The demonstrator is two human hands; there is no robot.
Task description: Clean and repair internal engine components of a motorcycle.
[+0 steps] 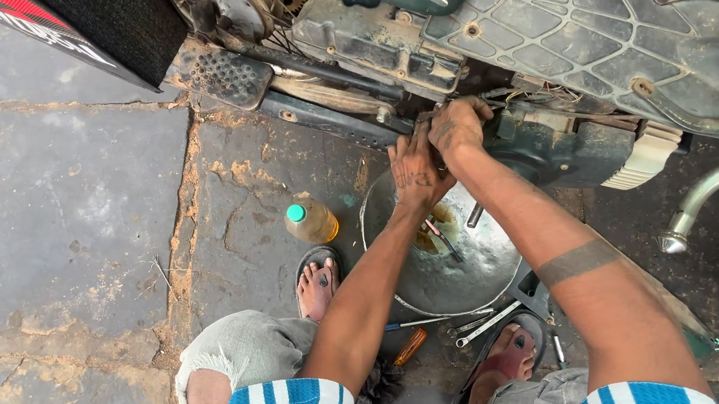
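Two hands, left (pixel 416 172) and right (pixel 457 128), gripping motorcycle engine underside (pixel 549 146), metal pan (pixel 458 273) beneath

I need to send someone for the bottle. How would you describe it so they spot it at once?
Start at the round metal basin on the ground below the motorcycle engine. Just left of it, beside the person's sandalled foot, lies a small plastic bottle. It alone holds amber liquid and has a green cap.

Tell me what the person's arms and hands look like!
Both arms are bare below short sleeves striped blue and white. The left hand has dark markings on its back. The right hand looks smudged, and a dark band circles the right forearm.
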